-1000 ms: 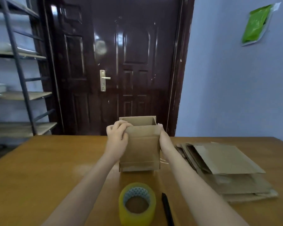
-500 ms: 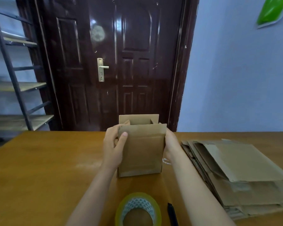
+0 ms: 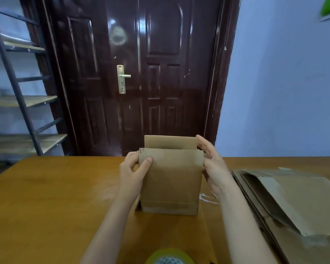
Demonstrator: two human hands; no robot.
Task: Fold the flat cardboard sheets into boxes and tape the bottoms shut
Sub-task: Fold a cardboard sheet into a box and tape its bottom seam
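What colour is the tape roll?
Yellow-green tape roll, at the head view's bottom edge.

Your two forearms come up from the bottom edge of the view, and both are bare along all of their visible length: no sleeve, cuff or glove shows on either one. Your left hand (image 3: 133, 173) carries no ring, watch or strap that can be seen, and its thumbnail is short and plain, without polish. Your right hand (image 3: 212, 164) is equally unadorned, with nothing at the wrist and no band on the fingers that show. Both arms are slender and smooth, with no marks, tape or bandages on them. Nothing of your clothing above the forearms enters the picture.
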